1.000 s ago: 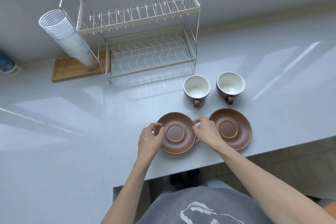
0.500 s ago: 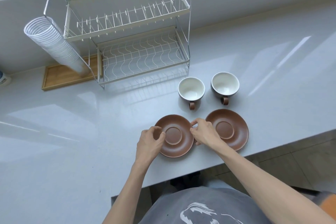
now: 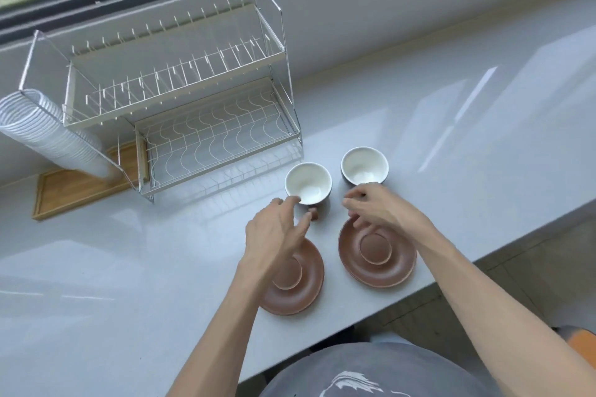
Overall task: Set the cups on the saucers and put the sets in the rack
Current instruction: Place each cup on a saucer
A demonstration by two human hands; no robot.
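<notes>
Two dark cups with white insides stand on the grey counter: the left cup (image 3: 308, 183) and the right cup (image 3: 364, 166). Two brown saucers lie nearer me, the left saucer (image 3: 306, 280) and the right saucer (image 3: 377, 251), both bare. My left hand (image 3: 277, 235) hovers over the left saucer, fingers spread, fingertips at the left cup's rim and handle. My right hand (image 3: 377, 208) is open just in front of the right cup, hiding its handle. The two-tier wire rack (image 3: 180, 106) stands empty at the back left.
A tilted stack of clear plastic cups (image 3: 48, 135) rests on a wooden tray (image 3: 64, 190) left of the rack. A window sill runs behind the rack. The counter's front edge lies just below the saucers, with floor beyond at the right.
Both hands have let go of the left saucer and moved forward to the cups. The camera has tilted, shifting the scene.
</notes>
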